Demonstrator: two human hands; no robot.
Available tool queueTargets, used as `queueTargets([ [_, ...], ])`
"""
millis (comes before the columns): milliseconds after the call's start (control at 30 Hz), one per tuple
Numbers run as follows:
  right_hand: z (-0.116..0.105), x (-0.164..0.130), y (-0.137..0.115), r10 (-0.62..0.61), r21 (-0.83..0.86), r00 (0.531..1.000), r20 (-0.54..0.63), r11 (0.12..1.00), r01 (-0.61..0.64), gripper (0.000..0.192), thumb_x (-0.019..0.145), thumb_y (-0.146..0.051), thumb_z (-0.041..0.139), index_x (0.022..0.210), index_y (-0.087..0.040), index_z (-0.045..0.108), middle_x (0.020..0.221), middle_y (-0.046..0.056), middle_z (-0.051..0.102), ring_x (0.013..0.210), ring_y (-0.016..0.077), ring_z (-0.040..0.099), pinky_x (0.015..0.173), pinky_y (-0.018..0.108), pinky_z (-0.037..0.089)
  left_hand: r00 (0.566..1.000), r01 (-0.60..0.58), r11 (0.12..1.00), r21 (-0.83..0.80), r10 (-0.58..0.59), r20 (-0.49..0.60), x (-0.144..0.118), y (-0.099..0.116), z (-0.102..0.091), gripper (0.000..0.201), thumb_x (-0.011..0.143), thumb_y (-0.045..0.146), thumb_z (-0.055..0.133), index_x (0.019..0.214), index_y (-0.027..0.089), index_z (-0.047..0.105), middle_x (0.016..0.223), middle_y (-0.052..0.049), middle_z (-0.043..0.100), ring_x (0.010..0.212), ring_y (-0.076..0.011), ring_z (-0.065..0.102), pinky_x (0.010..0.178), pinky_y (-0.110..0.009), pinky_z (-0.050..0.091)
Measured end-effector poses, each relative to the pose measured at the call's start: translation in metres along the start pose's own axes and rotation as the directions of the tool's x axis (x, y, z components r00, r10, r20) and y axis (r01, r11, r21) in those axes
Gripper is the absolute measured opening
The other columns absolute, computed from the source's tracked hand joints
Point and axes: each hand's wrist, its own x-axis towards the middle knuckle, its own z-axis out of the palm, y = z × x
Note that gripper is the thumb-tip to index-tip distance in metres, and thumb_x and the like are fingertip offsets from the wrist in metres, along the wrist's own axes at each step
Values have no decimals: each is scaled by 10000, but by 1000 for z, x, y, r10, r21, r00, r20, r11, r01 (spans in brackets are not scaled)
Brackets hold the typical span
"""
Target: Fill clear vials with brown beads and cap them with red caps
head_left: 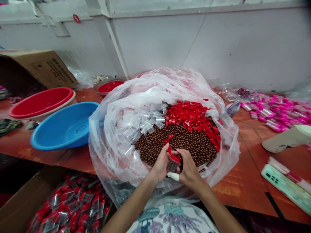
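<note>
My left hand [160,165] and my right hand [190,168] are both closed around a small clear container [172,164] with a red top and dark contents. They hold it over the near edge of a pile of brown beads [155,145]. A white cover wraps my right thumb. By my left fingertips is a red plastic piece [169,149]; whether it is gripped, I cannot tell. Another red piece [167,139] lies on the beads just beyond. Clear empty containers [148,121] are heaped at the pile's left, red plastic pieces [189,113] at its back and right.
A crumpled clear plastic sheet [110,106] surrounds the pile. Left stand a blue basin [65,126], a red basin [43,102] and a cardboard box [48,68]. Filled red-topped containers [73,207] lie below left. Pink items [279,110], a cup [286,139] and a phone [286,184] are right.
</note>
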Motion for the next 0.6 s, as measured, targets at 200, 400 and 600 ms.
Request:
queueTargets([
  [200,-6,6,-4,10,-68,996,86,998,-4,868,654,-273,645,1381,-175,180,1311,142,364,1207,283,364,986,459,349,989,-86,996,37,89,-119,4,-11,-5,334,756,425,535,882,125,611,576,-9,598,425,-102,512,437,-215,405],
  [400,-13,12,-9,-19,-110,987,156,993,37,759,681,-338,629,1348,-200,295,1275,126,427,1161,286,407,955,459,362,986,-81,996,33,85,-140,5,-16,-7,422,770,538,465,734,137,591,488,7,550,388,-92,475,441,-217,396],
  [600,-9,12,-7,-91,-171,983,158,978,118,682,718,-314,573,1328,-165,309,1258,137,460,1162,285,403,975,475,321,962,-140,984,112,162,-222,6,-18,-1,460,738,578,468,539,164,474,423,27,474,356,-78,415,408,-211,348],
])
